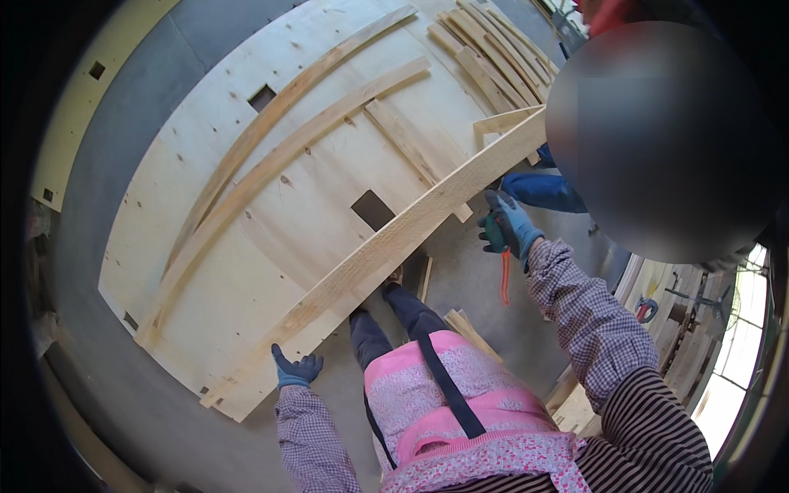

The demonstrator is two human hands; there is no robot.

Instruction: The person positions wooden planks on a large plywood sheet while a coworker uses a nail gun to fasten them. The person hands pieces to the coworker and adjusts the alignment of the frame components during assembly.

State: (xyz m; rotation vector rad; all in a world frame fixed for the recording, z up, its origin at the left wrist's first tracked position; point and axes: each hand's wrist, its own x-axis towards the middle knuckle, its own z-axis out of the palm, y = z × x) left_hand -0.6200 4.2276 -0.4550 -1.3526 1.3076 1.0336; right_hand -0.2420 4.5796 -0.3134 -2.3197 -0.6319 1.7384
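Two long slats (296, 152) lie on plywood (296, 222), stacked strips (497, 57) seemingly unused, left hand (296, 366) loosely splayed by a plank (386, 248), right hand (514, 223) gripping an orange-handled tool (505, 279).

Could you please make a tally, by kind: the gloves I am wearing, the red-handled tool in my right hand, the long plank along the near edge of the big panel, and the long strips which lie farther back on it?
Gloves: 2
Red-handled tool: 1
Long plank: 1
Long strips: 2
Total: 6
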